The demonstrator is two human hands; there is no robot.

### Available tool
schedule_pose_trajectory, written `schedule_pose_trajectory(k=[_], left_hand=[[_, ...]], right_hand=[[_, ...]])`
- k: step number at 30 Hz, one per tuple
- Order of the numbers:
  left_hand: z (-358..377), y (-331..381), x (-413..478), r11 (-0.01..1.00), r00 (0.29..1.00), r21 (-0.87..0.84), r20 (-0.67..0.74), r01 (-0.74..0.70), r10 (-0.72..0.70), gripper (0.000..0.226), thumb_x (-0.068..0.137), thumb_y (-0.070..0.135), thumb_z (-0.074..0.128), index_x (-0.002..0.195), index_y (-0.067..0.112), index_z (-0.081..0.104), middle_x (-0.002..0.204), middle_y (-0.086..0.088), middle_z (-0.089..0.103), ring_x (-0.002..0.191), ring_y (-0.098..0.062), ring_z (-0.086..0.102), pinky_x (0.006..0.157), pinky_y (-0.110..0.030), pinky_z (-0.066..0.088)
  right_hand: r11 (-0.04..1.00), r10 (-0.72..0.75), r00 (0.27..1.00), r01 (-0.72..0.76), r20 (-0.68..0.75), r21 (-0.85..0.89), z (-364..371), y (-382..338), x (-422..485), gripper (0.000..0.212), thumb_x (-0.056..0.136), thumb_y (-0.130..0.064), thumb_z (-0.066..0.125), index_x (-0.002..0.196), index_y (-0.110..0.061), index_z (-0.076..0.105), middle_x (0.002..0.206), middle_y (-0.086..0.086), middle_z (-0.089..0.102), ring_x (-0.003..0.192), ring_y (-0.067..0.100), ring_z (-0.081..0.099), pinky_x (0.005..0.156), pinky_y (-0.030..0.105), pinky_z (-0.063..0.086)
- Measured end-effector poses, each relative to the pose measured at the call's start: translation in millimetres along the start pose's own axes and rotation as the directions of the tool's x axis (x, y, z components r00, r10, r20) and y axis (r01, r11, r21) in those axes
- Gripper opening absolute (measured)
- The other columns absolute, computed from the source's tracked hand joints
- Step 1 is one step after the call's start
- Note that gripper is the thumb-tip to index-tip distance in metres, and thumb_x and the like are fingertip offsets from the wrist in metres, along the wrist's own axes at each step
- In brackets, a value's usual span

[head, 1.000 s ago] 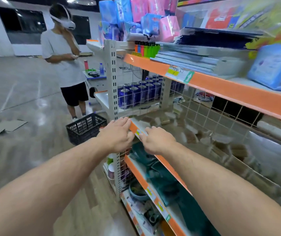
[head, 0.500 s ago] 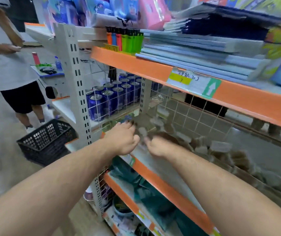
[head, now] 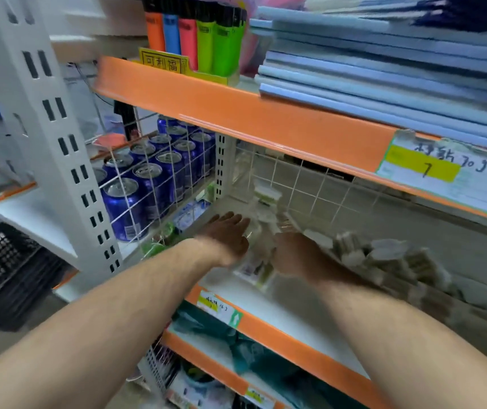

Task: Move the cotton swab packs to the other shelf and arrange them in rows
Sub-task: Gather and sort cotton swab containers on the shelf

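On the shelf (head: 280, 308) my left hand (head: 226, 236) lies flat, fingers straight, beside the cotton swab packs (head: 261, 231) near the back corner. My right hand (head: 295, 253) hides its fingers; I cannot tell their state. I judge I'm squaring a row; next I need packs from the heap (head: 383, 258).

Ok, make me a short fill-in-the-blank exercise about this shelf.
The drink cans are coloured ___.
The leftmost lighter is ___.
The plastic basket is ___.
The hand nearer the cans is the person's ___.
Missing words: blue, orange, black, left.
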State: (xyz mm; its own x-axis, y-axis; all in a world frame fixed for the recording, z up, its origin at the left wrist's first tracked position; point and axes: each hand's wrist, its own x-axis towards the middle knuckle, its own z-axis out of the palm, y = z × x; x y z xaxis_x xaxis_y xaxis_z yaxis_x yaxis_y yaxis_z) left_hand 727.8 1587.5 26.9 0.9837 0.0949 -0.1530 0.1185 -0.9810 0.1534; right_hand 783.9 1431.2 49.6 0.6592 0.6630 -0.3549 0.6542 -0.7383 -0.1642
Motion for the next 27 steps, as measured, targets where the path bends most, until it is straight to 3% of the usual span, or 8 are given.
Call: schedule_pose_trajectory(k=[1,2,5,7,13,17,20,27], left_hand=[[2.5,0.6,5.5,0.999,1.0,-0.032,0.019,-0.01,0.011,0.056,0.105,0.03,0.026,0.158,0.018,0.013,0.165,-0.003,0.013,0.151,-0.017,0.01,0.122,-0.035,0.009],[5.7,1.0,10.8,0.997,0.999,-0.075,0.038,-0.017,0.019,0.056,0.104,0.027,0.028,0.158,0.019,0.014,0.164,-0.001,0.016,0.15,-0.016,0.013,0.121,-0.035,0.011],[11.7,2.6,21.8,0.982,0.999,-0.19,0.052,0.007,0.003,0.056,0.1,0.021,0.032,0.156,0.024,0.025,0.161,0.001,0.027,0.146,-0.018,0.027,0.118,-0.033,0.023],[11.4,4.0,28.5,0.983,1.0,-0.183,-0.009,0.012,-0.014,0.048,0.098,0.018,0.036,0.145,0.022,0.046,0.146,-0.005,0.048,0.129,-0.022,0.049,0.099,-0.029,0.041],[5.9,13.8,37.0,0.992,1.0,-0.126,0.007,0.016,-0.015,0.035,0.091,0.015,0.056,0.126,0.018,0.055,0.109,-0.009,0.044,0.101,-0.029,0.056,0.081,-0.034,0.05],[1.6,23.8,39.0,0.971,1.0,-0.238,0.005,0.004,-0.003,0.036,0.091,0.005,0.052,0.119,0.026,0.048,0.081,0.008,0.045,0.066,-0.007,0.052,0.046,-0.017,0.04],[1.1,23.9,39.9,0.943,0.998,-0.332,0.055,0.003,0.016,0.05,0.089,0.005,0.052,0.128,0.035,0.044,0.092,0.018,0.053,0.067,0.001,0.051,0.039,-0.011,0.036],[3.2,35.0,45.9,0.951,0.997,-0.298,0.014,0.082,-0.082,0.076,0.072,0.014,0.07,0.139,0.029,0.036,0.117,-0.004,0.04,0.101,-0.025,0.053,0.07,-0.033,0.052]], right_hand=[[0.997,-0.072,0.991,0.073,-0.112,0.006,4.7,7.7,5.9,0.026,0.071,-0.007,0.081,0.066,-0.018,0.058,0.062,0.009,0.056,0.049,0.017,0.052,0.027,0.012,0.021],[0.997,-0.011,0.991,0.001,-0.13,-0.075,10.6,13.2,12.2,0.032,0.079,-0.013,0.073,0.066,-0.027,0.048,0.063,0.002,0.046,0.052,0.009,0.041,0.075,-0.008,0.011],[0.959,0.249,0.96,-0.227,-0.125,0.171,24.5,29.8,17.0,0.009,0.093,-0.021,0.052,0.095,-0.021,0.061,0.081,0.003,0.05,0.07,0.011,0.047,0.069,0.01,0.002],[0.961,0.223,0.965,-0.194,-0.138,0.198,26.1,32.0,16.5,0.028,0.094,-0.021,0.05,0.118,-0.013,0.061,0.107,0.012,0.062,0.098,0.025,0.06,0.066,0.009,0.02],[0.962,0.248,0.954,-0.223,-0.166,0.157,25.1,46.6,10.4,0.031,0.093,-0.023,0.052,0.121,-0.016,0.061,0.115,0.011,0.063,0.106,0.027,0.06,0.086,0.029,0.044],[0.953,0.296,0.936,-0.276,-0.191,0.124,24.1,64.6,0.3,0.028,0.094,-0.023,0.048,0.117,-0.016,0.062,0.113,0.009,0.065,0.102,0.03,0.062,0.084,0.031,0.049],[0.955,0.297,0.925,-0.281,-0.238,0.097,26.2,81.1,-7.1,0.033,0.093,-0.03,0.052,0.121,-0.017,0.063,0.117,0.011,0.066,0.106,0.03,0.062,0.086,0.032,0.05],[0.891,0.442,0.858,-0.455,-0.263,0.013,37.6,124.6,-7.0,0.073,0.081,-0.041,0.058,0.145,-0.012,0.039,0.154,0.018,0.028,0.137,0.036,0.035,0.113,0.047,0.032]])
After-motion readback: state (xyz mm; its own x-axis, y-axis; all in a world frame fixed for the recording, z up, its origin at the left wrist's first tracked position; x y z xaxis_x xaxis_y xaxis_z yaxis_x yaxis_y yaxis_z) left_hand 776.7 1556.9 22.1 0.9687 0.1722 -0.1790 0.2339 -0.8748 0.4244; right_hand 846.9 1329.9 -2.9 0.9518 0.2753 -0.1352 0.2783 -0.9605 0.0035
